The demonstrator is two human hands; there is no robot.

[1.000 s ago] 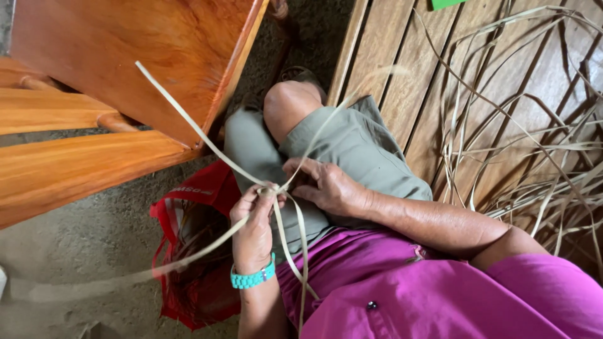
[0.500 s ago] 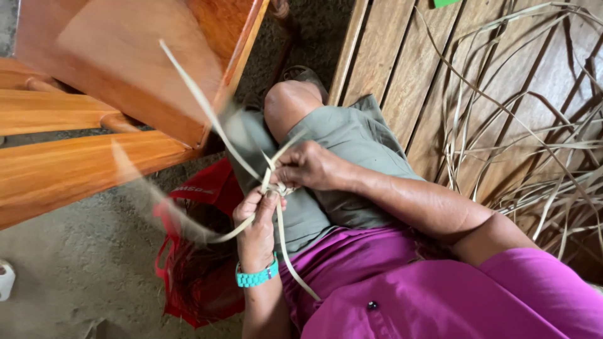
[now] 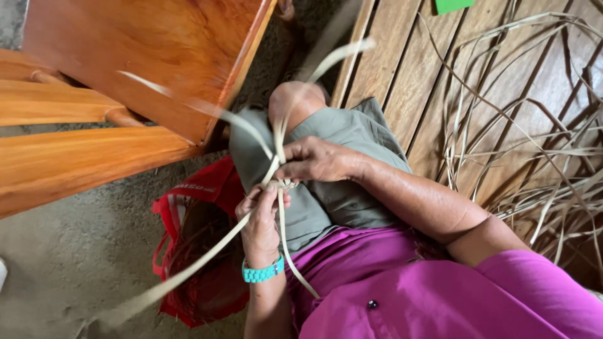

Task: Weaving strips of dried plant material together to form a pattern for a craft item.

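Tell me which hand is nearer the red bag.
Left. The left hand with the teal wristband hovers just over the red bag; the right hand sits farther off, above the knee.

Motion blurs the pale strips [image 3: 188,270]; the red bag [image 3: 195,251] sits partly behind the left hand [image 3: 260,220]

Soft even daylight; moving strips motion-blurred.

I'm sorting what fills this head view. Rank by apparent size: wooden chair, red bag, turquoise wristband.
1. wooden chair, largest.
2. red bag, partly hidden by the left hand.
3. turquoise wristband, smallest.
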